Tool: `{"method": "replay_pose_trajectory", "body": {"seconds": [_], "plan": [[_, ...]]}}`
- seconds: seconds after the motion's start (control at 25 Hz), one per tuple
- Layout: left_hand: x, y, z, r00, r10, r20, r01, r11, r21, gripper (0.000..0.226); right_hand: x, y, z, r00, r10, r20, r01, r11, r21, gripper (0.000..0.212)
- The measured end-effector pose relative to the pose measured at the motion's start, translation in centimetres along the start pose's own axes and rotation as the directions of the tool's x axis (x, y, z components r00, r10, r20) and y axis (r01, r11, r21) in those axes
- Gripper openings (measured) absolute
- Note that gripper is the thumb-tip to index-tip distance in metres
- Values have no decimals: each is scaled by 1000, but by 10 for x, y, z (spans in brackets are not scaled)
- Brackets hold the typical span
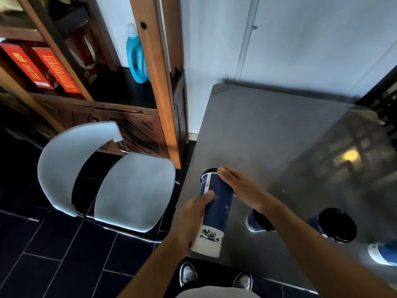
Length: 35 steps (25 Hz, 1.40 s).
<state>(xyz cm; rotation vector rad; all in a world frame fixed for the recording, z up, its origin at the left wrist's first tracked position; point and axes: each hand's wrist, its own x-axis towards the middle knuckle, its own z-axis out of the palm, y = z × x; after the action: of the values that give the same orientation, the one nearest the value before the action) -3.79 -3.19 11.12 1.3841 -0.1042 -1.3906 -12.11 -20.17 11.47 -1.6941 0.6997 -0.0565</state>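
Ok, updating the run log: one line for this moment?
left hand: grips blue cup | right hand: open, against cup | cup: tilted over table

Cool, bluish, fairly dim light. The wall point(300, 39) beyond the right hand point(240, 190) is brightest; the floor point(53, 254) left of the left hand point(193, 218) is nearly black. The glossy counter point(268, 130) mirrors a warm yellow glow right of the right hand. Straight lines bow toward the edges; the cups point(337, 224) by that hand look smeared.
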Motion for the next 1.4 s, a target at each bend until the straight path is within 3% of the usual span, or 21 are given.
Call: {"method": "replay_pose_trajectory", "body": {"seconds": [0.08,0.16,0.36,0.48,0.6,0.72,0.8,0.92,1.0,1.16,1.4], "plan": [[-13,1,4,989,-79,121,101,978,-181,58,-9,7,2,998,54,11,-55,954,294,74],[-19,0,6,970,-125,207,184,937,-296,71,-14,14,5,993,121,-11,-102,878,468,78],[-19,3,9,958,-147,247,219,929,-297,76,-15,25,9,987,150,-61,-98,850,518,61],[-17,6,12,973,-146,181,175,972,-159,80,-16,23,5,988,132,-80,-67,833,549,51],[-17,4,11,994,-44,102,17,968,252,75,-25,17,-12,999,21,29,-34,838,545,52],[-17,1,7,987,52,149,-133,783,608,61,-41,4,-22,985,-38,169,-38,905,424,51],[-14,-2,7,982,144,123,-186,612,768,61,-47,-4,-17,984,43,170,-96,943,317,44],[-10,-8,10,938,328,115,-233,345,909,65,-49,-13,-5,977,187,99,-197,975,105,46],[-5,-14,13,910,396,118,-233,255,938,71,-49,-15,0,972,228,56,-233,966,109,45],[2,-19,16,905,410,115,-241,270,932,65,-48,-2,5,975,211,-69,-195,964,182,34],[3,-14,18,914,376,153,-305,388,870,68,-49,-5,-2,977,197,-76,-181,967,180,29]]}}
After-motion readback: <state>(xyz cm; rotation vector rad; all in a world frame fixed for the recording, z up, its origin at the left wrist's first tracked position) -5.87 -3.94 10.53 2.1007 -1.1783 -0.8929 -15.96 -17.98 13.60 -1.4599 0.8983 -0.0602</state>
